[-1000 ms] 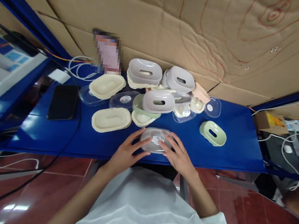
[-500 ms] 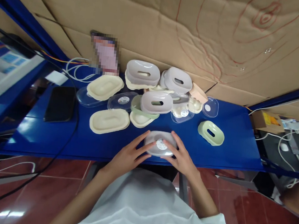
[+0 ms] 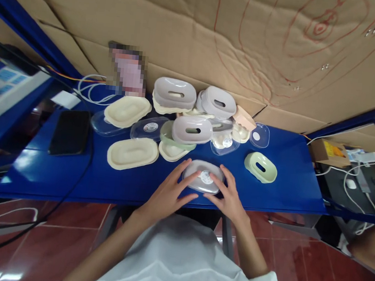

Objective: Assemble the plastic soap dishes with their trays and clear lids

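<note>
A grey soap box with a clear lid and a round white sticker lies near the table's front edge, between my hands. My left hand holds its left side, with fingers spread over the lid. From the right, my right hand grips the other end, one fingertip by the sticker. Both thumbs sit just off the box's near edge. Beyond my hands are a pale pink slotted soap dish, a cream tray and a clear lid. Off to the right stands a green slotted dish.
Grey slotted dishes and a peach piece are piled at the back against a cardboard wall. A black tablet-like device and cables lie at left. Another person's arm shows at far right.
The grey box has shifted slightly right and away from me, tilting a little. My thumbs have come off its near edge and moved inward. The whole view has swung slightly.
</note>
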{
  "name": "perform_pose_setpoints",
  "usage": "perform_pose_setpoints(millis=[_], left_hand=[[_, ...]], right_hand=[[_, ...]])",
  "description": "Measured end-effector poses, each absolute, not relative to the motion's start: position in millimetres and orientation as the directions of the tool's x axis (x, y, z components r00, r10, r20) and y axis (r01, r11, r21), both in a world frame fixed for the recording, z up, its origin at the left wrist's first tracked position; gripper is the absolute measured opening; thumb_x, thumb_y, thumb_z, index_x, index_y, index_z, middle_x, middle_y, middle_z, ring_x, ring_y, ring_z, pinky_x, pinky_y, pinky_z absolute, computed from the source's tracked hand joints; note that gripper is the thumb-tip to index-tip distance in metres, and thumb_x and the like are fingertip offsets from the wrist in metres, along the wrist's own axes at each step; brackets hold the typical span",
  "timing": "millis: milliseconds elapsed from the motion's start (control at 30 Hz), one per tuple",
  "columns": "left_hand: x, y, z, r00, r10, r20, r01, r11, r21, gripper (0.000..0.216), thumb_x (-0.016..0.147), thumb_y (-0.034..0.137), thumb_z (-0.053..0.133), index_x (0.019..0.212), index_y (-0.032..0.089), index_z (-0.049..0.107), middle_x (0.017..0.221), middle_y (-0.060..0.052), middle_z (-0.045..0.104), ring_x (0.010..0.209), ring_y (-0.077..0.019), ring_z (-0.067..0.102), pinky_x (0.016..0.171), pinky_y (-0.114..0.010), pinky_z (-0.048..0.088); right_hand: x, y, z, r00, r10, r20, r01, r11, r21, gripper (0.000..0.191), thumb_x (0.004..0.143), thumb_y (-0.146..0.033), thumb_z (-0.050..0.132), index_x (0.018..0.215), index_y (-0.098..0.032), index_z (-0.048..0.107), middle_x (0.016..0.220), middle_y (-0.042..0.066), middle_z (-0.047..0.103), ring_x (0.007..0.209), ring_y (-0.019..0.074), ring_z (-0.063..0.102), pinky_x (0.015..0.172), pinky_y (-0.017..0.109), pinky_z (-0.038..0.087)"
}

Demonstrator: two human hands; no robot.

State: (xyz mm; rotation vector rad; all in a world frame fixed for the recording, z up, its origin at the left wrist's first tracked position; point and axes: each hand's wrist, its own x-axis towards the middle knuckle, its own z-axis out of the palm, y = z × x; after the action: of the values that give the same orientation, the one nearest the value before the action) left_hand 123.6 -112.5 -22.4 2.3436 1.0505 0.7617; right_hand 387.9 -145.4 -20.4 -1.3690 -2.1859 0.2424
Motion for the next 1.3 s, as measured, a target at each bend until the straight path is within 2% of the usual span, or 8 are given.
perform_pose_setpoints(millis=[200,567,667,800,900,1000,1100,1300], left_hand=[[113.1,-98.0,-31.7,0.537,0.802,0.263,0.508,-0.556,0.657,0.056,0.106,0.042,0.063,0.16,0.038,0.05,0.17,-0.011,0.043,0.144,-0.0278,0.06,0.118,-0.047,0.054],[108.7,-102.6,-26.2,0.537,0.774,0.335,0.552,-0.623,0.555,0.057,0.107,0.04,0.062,0.161,0.033,0.047,0.167,-0.012,0.048,0.147,-0.0295,0.057,0.116,-0.046,0.055],[73.9,-111.8,-19.2,0.297,0.84,0.454,0.723,-0.508,0.468,0.055,0.103,0.033,0.068,0.156,0.03,0.053,0.153,-0.014,0.061,0.14,-0.0324,0.061,0.115,-0.052,0.053],[27.3,-127.8,-23.0,0.103,0.887,0.45,0.925,-0.251,0.284,0.043,0.102,0.032,0.068,0.144,0.025,0.062,0.142,-0.019,0.065,0.135,-0.0429,0.06,0.112,-0.065,0.047],[19.6,-144.7,-29.8,0.198,0.879,0.434,0.923,-0.316,0.218,0.032,0.103,0.026,0.065,0.134,0.023,0.067,0.124,-0.015,0.073,0.117,-0.0376,0.069,0.099,-0.054,0.052],[33.6,-163.5,-34.2,0.368,0.832,0.416,0.849,-0.483,0.214,0.034,0.103,0.015,0.06,0.134,0.024,0.068,0.115,-0.01,0.077,0.1,-0.0295,0.073,0.087,-0.043,0.051],[54.8,-174.0,-35.4,0.451,0.789,0.417,0.766,-0.582,0.273,0.045,0.1,0.005,0.055,0.138,0.025,0.066,0.118,-0.007,0.079,0.105,-0.0267,0.074,0.086,-0.038,0.05],[89.3,-154.3,-32.7,0.557,0.711,0.429,0.61,-0.701,0.369,0.039,0.101,0.005,0.055,0.133,0.022,0.07,0.118,-0.009,0.079,0.106,-0.0237,0.073,0.093,-0.039,0.053]], right_hand=[[395.4,-145.8,-16.5,-0.389,0.892,0.232,0.775,0.453,-0.441,0.078,0.105,-0.036,0.067,0.172,-0.035,0.027,0.18,0.014,0.019,0.165,0.034,0.03,0.127,0.055,0.044],[410.5,-149.5,-10.9,-0.393,0.865,0.312,0.803,0.488,-0.343,0.067,0.102,-0.039,0.071,0.163,-0.032,0.044,0.174,0.015,0.034,0.156,0.0362,0.046,0.124,0.046,0.05],[468.1,-159.4,-2.2,-0.123,0.84,0.528,0.93,0.284,-0.235,0.073,0.098,-0.046,0.075,0.163,-0.033,0.045,0.169,0.016,0.044,0.154,0.0383,0.048,0.123,0.053,0.049],[584.0,-154.8,-6.9,0.356,0.636,0.685,0.934,-0.237,-0.266,0.093,0.091,-0.076,0.068,0.157,-0.011,0.055,0.158,0.029,0.051,0.148,0.0461,0.052,0.12,0.063,0.045],[644.4,-140.5,-23.3,0.509,0.656,0.558,0.861,-0.388,-0.329,0.113,0.084,-0.094,0.055,0.152,-0.005,0.059,0.155,0.035,0.05,0.148,0.0475,0.05,0.121,0.06,0.041],[656.5,-131.2,-34.3,0.545,0.744,0.386,0.832,-0.425,-0.356,0.123,0.087,-0.096,0.044,0.164,0.0,0.04,0.169,0.04,0.026,0.159,0.0526,0.029,0.122,0.072,0.032],[626.7,-134.8,-34.6,0.494,0.744,0.449,0.868,-0.397,-0.298,0.105,0.101,-0.08,0.033,0.17,-0.002,0.022,0.176,0.036,0.009,0.165,0.0511,0.011,0.122,0.079,0.02],[522.0,-154.1,-31.0,-0.029,0.917,0.398,0.981,0.103,-0.167,0.047,0.11,-0.045,0.052,0.152,-0.026,0.06,0.147,0.014,0.068,0.139,0.0298,0.063,0.128,0.06,0.026]])
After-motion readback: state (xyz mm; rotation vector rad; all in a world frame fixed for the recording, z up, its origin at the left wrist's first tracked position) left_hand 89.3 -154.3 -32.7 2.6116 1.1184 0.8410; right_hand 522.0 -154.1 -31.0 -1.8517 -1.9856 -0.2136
